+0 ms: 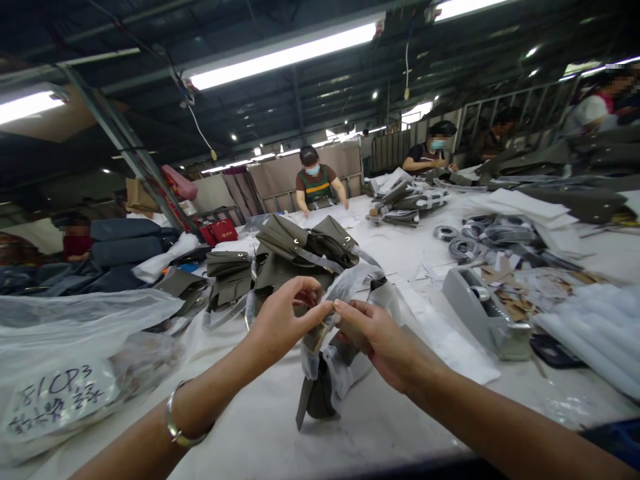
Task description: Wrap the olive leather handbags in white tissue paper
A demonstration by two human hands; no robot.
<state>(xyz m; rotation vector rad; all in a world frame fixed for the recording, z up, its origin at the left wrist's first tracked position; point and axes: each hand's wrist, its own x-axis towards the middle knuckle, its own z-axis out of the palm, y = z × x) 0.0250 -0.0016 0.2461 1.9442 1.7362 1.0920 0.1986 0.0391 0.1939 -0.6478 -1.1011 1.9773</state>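
Observation:
My left hand and my right hand meet over the table, thumb tips nearly touching. Both are closed in a pinch on the clear plastic wrapping around an olive-grey bag. Below my fingers the bag's lower part hangs or rests at the tabletop; I cannot tell which. A gold-coloured metal piece shows through the film by my left fingers. Just beyond my hands is a pile of olive bags with plastic-wrapped straps. The exact pinch point is partly hidden by my fingers.
A grey tape dispenser stands right, before rolled straps and white foam sheets. A marked plastic sack lies left. Bag parts are stacked farther back. Across the white table, a co-worker works; other people sit beyond.

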